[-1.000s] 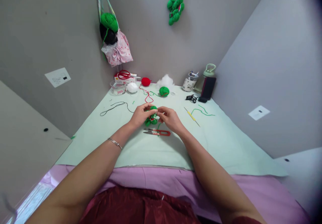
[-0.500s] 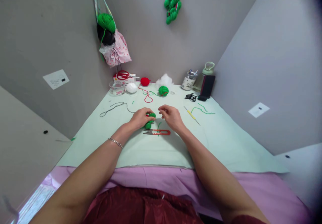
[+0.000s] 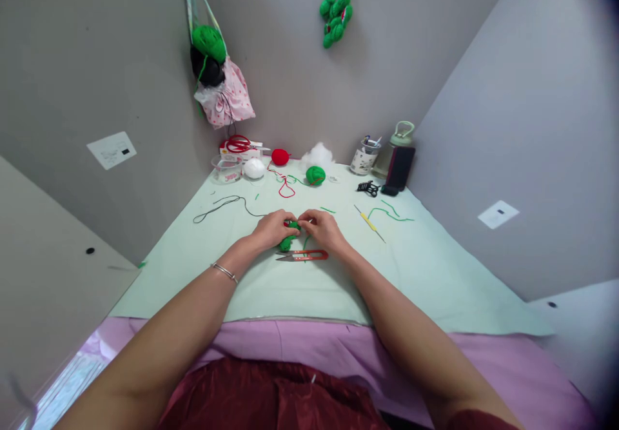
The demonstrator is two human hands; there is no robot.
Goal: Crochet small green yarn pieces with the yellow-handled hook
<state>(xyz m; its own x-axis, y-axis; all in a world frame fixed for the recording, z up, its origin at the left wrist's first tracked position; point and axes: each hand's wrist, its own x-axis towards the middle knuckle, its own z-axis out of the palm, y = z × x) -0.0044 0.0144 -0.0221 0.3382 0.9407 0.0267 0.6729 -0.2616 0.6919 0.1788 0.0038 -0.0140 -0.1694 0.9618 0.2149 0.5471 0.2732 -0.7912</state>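
Head view, clock read from the green yarn piece [image 3: 286,244], 12 away from the wearer. Green yarn piece: at the table's [image 3: 411,275] middle, pinched between the left hand's [image 3: 273,229] thumb and fingers. Right hand [image 3: 323,229]: fingertips bunched at its 2 o'clock edge; whether pinching it, cannot tell. Snips [image 3: 316,255]: just beside, 5 o'clock. Cup [image 3: 362,162]: 2 o'clock, holding pens [image 3: 371,140]. Clear tub [image 3: 227,173]: between 10 and 11, contents unclear. Pink bag [image 3: 238,98]: 11, hanging, inside hidden; green yarn [image 3: 209,41] above.

Pen cup [image 3: 363,162] beside green bottle [image 3: 402,135]
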